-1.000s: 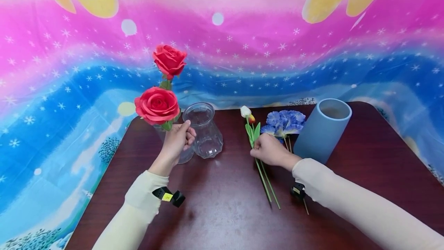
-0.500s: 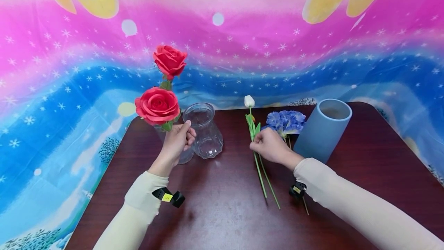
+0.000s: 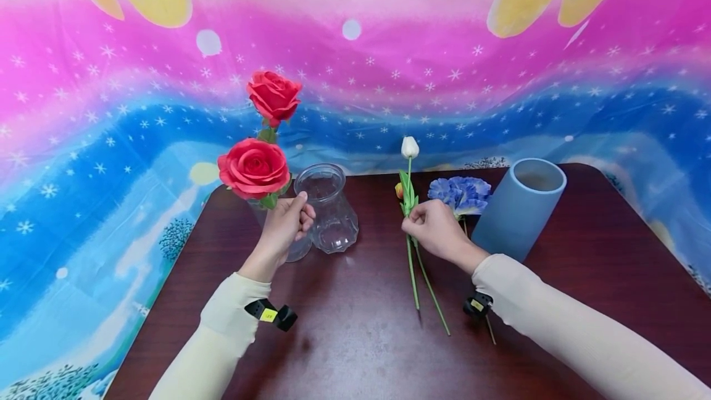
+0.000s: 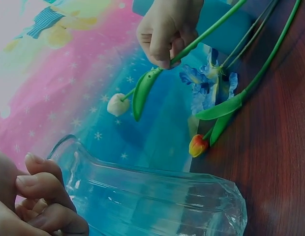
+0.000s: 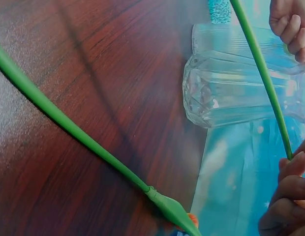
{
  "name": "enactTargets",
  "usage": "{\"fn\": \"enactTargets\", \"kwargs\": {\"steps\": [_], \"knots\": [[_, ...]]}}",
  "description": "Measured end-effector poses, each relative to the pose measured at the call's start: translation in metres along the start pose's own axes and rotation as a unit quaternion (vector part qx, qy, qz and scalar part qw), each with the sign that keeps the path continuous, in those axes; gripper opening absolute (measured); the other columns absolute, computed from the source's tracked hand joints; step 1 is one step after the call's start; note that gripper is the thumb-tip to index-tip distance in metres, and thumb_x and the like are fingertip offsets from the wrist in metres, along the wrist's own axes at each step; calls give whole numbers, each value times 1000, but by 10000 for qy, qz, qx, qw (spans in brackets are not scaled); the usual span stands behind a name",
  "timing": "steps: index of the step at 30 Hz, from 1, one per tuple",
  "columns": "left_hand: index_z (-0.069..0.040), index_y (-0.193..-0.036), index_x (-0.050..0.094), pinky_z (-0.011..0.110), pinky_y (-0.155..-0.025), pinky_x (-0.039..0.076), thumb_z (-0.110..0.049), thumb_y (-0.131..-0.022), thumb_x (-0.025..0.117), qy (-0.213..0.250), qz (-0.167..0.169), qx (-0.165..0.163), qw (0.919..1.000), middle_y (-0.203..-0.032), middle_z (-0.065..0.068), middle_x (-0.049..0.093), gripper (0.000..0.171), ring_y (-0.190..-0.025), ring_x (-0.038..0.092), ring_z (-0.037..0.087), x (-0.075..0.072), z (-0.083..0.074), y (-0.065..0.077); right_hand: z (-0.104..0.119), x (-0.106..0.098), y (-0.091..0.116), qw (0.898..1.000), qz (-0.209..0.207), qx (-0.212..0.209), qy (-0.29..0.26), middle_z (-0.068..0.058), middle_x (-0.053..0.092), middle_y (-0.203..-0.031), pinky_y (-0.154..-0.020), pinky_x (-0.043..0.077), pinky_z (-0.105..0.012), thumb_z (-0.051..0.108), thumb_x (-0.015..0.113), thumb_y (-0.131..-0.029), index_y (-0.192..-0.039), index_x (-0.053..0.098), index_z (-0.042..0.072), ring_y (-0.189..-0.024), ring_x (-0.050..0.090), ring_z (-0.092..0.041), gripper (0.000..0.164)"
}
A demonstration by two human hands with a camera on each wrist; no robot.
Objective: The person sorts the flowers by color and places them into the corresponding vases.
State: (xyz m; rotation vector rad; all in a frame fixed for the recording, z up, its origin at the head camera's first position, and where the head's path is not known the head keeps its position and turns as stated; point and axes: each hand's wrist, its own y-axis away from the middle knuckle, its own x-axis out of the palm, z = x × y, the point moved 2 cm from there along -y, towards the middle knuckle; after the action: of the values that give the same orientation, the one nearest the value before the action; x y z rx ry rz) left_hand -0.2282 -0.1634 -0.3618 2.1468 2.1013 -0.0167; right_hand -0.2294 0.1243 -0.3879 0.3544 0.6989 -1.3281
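My right hand (image 3: 439, 227) pinches the green stem of an artificial white tulip (image 3: 410, 147), held upright above the table. In the left wrist view that tulip's white head (image 4: 118, 104) tilts down to the left. A red-and-yellow tulip (image 4: 198, 146) lies on the table behind it, partly hidden in the head view. My left hand (image 3: 286, 227) stays raised with loosely curled fingers, and nothing shows between them. Two red artificial roses (image 3: 254, 168) rise just behind it, their lower stems hidden. A glass vase (image 3: 300, 252) stands partly hidden behind that hand, beside a waisted clear glass vase (image 3: 337, 227).
A tall blue-grey vase (image 3: 516, 215) stands at the right. Blue artificial flowers (image 3: 460, 195) lie between it and the tulips, partly behind my right hand. The dark wooden table (image 3: 355, 332) ends at the back against a patterned cloth (image 3: 355, 66).
My right hand has lifted the white tulip up and slightly right, separating it from the red-and-yellow one, which stays down. My left hand and the roses keep their place.
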Motion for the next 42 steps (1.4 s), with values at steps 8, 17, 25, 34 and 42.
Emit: {"fn": "enactTargets", "kwargs": {"steps": [8,17,25,34,42], "knots": [[-9,-70,56,16,-42,30,-27,-111,37,23,-39,-3,10000,-51,-4,47,48,-44,37,5,1,-1,0,5,0,2,9976,-573,-104,-373,2,51,-57,-60,41,-28,6,60,-87,-73,68,8,-52,41,-12,16],[-8,-71,55,17,-43,30,-27,-111,37,-64,-58,1,10000,-51,-4,46,48,-43,36,5,1,0,-2,9,-1,1,9784,-1739,-453,-1023,-3,57,-64,-58,41,-22,5,64,-89,-74,68,6,-56,48,-11,16],[-7,-72,56,17,-43,29,-27,-111,37,-25,-60,-13,10000,-51,-4,47,48,-44,37,5,1,0,-2,16,-1,1,9530,-2386,-725,-1723,-2,55,-61,-54,38,-19,1,65,-93,-74,68,-1,-53,45,-5,19],[-7,-72,56,17,-43,30,-27,-111,37,-83,-93,-19,9999,-51,-4,47,48,-44,37,6,1,0,0,25,-3,4,9313,-2632,-1026,-2299,9,49,-57,-49,32,-18,-2,63,-94,-79,66,-9,-49,39,0,17],[-6,-72,56,17,-43,30,-26,-111,36,-116,-61,53,9999,-51,-4,47,48,-44,36,6,1,0,0,24,-1,0,9100,-2892,-1408,-2618,9,53,-58,-46,32,-22,6,67,-95,-83,71,-5,-48,40,-4,17]]}}
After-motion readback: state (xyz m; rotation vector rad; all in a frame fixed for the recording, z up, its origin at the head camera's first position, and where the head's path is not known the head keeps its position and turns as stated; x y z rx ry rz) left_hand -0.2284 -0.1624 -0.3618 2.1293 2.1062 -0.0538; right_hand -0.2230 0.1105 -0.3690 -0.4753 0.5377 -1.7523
